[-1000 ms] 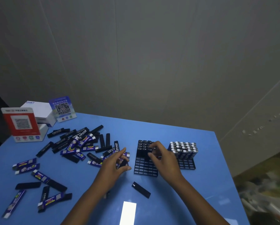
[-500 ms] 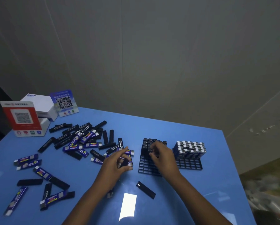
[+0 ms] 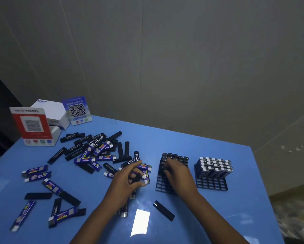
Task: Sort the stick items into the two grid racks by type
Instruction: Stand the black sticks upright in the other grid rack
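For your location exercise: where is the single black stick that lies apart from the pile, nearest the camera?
In the head view, the lone black stick lies flat on the blue table, between the two forearms, in front of the left grid rack.

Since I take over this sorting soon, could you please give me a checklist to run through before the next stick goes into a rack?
1. Left hand has a stick ready: ok, it pinches a black stick.
2. Right hand is clear of the black rack: not ok, its fingers rest on the standing black sticks.
3. Free cells in the black rack: ok, the near rows are open.
4. Free cells in the silver-topped rack: ok, the near rows are open.
5. Types kept apart: ok as far as visible, dark tops in one rack, silver tops in the other.
6. Stick under the right hand seated fully: cannot tell, the hand covers it.
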Demonstrator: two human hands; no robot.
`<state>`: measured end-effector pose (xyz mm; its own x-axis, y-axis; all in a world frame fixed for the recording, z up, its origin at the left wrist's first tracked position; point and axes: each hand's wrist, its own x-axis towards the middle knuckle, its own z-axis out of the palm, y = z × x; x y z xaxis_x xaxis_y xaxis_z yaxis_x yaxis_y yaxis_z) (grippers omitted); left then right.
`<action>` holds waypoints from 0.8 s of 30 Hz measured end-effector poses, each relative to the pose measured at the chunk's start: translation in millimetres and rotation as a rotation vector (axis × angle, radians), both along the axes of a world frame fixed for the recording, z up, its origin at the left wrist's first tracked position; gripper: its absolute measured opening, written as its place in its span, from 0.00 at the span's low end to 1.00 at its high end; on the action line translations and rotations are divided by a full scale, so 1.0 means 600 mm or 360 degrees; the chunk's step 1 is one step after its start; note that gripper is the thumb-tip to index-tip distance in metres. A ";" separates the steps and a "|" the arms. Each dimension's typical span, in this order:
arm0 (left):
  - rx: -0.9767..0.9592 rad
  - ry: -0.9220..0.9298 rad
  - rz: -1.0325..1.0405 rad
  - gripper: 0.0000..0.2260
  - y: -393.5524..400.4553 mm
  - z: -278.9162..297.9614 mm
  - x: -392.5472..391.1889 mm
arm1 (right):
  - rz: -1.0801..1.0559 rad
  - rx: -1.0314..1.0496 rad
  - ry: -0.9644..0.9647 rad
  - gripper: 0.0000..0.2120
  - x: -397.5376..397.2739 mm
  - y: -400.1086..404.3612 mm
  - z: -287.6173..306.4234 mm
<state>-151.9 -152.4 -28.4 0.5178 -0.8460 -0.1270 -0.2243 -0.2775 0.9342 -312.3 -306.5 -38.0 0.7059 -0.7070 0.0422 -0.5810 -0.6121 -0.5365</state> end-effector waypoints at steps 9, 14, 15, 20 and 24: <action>-0.0037 0.0122 -0.0032 0.34 -0.010 0.025 -0.014 | 0.0024 -0.0100 0.0034 0.04 -0.009 -0.010 0.013; -0.0067 0.0078 -0.0082 0.37 -0.029 0.036 -0.025 | -0.0139 0.0297 -0.0252 0.04 -0.026 -0.012 0.043; -0.0068 0.0060 -0.0091 0.37 -0.035 0.038 -0.028 | -0.0170 0.0432 -0.0330 0.04 -0.030 -0.011 0.051; -0.0067 -0.0009 -0.0205 0.38 -0.067 0.045 -0.054 | -0.0124 0.0903 -0.0493 0.02 -0.050 0.000 0.088; -0.0060 -0.0081 -0.0326 0.39 -0.087 0.052 -0.082 | -0.0159 0.0933 -0.0479 0.07 -0.064 0.012 0.098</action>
